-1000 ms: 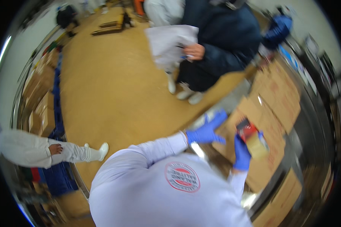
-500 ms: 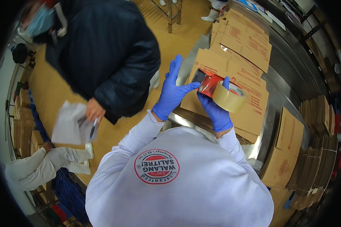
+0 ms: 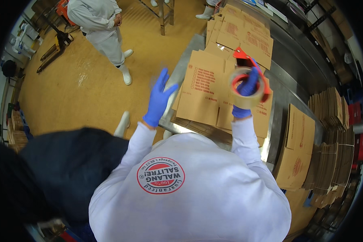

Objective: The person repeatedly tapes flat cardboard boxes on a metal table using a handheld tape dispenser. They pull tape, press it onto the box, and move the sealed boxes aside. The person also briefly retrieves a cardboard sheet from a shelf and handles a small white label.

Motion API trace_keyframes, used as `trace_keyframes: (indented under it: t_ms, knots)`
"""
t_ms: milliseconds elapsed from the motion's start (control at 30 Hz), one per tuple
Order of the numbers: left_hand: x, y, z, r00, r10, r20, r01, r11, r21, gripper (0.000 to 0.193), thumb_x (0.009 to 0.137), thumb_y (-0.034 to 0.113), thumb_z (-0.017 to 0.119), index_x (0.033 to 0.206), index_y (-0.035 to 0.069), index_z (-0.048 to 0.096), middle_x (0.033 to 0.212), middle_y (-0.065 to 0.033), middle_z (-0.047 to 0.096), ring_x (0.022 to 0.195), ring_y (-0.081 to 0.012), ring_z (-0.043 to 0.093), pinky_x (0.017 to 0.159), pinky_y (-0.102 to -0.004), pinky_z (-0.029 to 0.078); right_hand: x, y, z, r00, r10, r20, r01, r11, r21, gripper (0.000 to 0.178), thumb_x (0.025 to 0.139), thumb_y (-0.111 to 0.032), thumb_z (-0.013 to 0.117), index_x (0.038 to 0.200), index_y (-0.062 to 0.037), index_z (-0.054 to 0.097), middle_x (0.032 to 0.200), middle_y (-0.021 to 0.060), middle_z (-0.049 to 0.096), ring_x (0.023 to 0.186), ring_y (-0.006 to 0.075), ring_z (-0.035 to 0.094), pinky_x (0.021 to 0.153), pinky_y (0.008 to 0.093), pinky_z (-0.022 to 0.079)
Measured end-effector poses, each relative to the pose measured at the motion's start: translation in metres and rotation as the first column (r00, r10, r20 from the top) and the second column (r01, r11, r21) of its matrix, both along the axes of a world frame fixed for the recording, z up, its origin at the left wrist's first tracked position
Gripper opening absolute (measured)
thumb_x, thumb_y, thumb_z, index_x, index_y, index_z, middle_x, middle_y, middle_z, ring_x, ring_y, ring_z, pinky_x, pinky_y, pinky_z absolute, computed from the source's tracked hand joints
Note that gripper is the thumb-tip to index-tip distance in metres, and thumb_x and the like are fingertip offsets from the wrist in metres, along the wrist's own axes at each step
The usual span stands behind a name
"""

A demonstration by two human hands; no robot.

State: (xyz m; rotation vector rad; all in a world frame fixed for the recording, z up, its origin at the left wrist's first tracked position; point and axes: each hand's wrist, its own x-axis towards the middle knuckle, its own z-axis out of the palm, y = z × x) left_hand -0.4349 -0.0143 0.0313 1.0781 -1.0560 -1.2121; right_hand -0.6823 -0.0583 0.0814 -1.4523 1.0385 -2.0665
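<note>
My right hand (image 3: 247, 84), in a blue glove, grips a red tape dispenser (image 3: 241, 54) holding a wide roll of tan tape (image 3: 248, 101). Blurred by motion, the dispenser is held above a stack of flattened cardboard boxes (image 3: 203, 92) with red print. My left hand (image 3: 159, 101), also gloved in blue, is raised at the stack's left side with its fingers apart. Nothing is in it, and it does not touch the cardboard.
More flattened boxes (image 3: 246, 30) lie farther along the steel table (image 3: 288, 86). Tied cardboard bundles (image 3: 330, 161) stand at the right. A person in a dark jacket (image 3: 72, 169) is close on my left. Beyond are a white-clad person (image 3: 99, 28) and a pallet jack (image 3: 58, 44).
My right hand has turned and lifted the tape dispenser. My left hand has moved away from it, leftward. The dark-jacketed person has shifted to the lower left, and the view has swung.
</note>
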Motion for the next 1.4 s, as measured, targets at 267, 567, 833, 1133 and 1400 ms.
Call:
trace_keyframes:
  t_ms: [267,567,833,1133,1400]
  knots:
    - [0.09,0.083,-0.047,0.934,0.239,0.265,-0.282,0.949,0.139,0.075,0.084,0.012,0.069,0.147,-0.001,0.031,0.151,-0.0175,0.034,0.139,-0.0287,0.034,0.112,-0.0365,0.03,0.058,-0.082,-0.111,0.914,0.371,-0.167,-0.28,0.871,0.403,0.031,0.08,-0.01,0.072,0.11,-0.0025,0.065,0.109,0.0135,0.064,0.103,0.0222,0.062,0.09,0.0339,0.05]
    - [0.044,0.035,-0.015,0.319,-0.088,0.944,0.314,0.949,-0.017,0.107,0.068,0.059,0.074,0.149,0.007,0.029,0.157,-0.0098,0.024,0.146,-0.0362,0.013,0.114,-0.061,-0.001,0.072,-0.091,-0.09,0.88,0.428,0.204,-0.473,0.756,0.454,0.024,0.083,-0.012,0.067,0.104,0.0008,0.068,0.101,0.0147,0.069,0.092,0.0234,0.067,0.086,0.0339,0.053]
    - [0.017,0.003,-0.04,0.115,-0.045,0.992,0.499,0.866,-0.018,0.114,0.06,0.073,0.069,0.146,0.007,0.034,0.155,-0.0075,0.031,0.146,-0.0347,0.012,0.109,-0.0699,-0.006,0.04,-0.092,-0.103,0.833,0.457,0.311,-0.551,0.731,0.403,0.026,0.089,-0.015,0.058,0.105,0.0028,0.067,0.103,0.0148,0.069,0.093,0.0213,0.067,0.087,0.0327,0.053]
    - [0.061,-0.004,-0.036,0.161,-0.017,0.987,0.488,0.87,-0.064,0.098,0.072,0.058,0.068,0.148,0.008,0.032,0.153,-0.0106,0.033,0.145,-0.0362,0.019,0.108,-0.0707,-0.001,0.096,0.041,-0.08,0.787,0.157,-0.597,0.056,0.945,0.323,0.034,0.065,-0.02,0.087,0.091,-0.0076,0.069,0.082,0.0079,0.067,0.082,0.024,0.063,0.074,0.0355,0.052]
    - [0.101,-0.031,-0.035,0.103,-0.037,0.994,0.515,0.857,-0.022,0.106,0.07,0.069,0.064,0.147,0.004,0.032,0.154,-0.0135,0.03,0.145,-0.0367,0.016,0.107,-0.0717,-0.002,0.136,-0.019,-0.074,0.91,0.414,-0.021,-0.306,0.705,0.64,0.021,0.083,-0.013,0.071,0.099,-0.0018,0.066,0.092,0.0092,0.07,0.08,0.0181,0.067,0.067,0.0323,0.055]
